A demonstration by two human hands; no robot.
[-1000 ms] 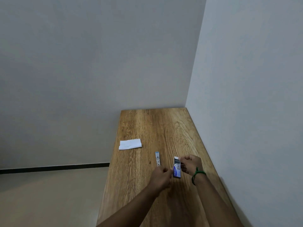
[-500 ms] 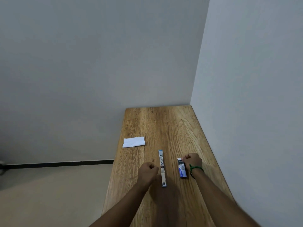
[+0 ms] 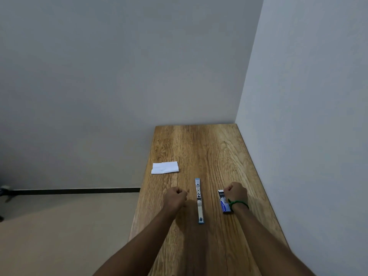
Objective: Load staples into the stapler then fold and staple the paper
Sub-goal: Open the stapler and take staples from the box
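I am resting my left hand (image 3: pixel 176 196) and right hand (image 3: pixel 235 193) as empty fists, flanking the opened blue-tipped metal stapler (image 3: pixel 199 200) for loading; blue staple box (image 3: pixel 224 202) lying beside my right wrist.

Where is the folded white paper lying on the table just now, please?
In the head view, the paper lies near the table's left edge, beyond the left hand and left of the opened stapler.
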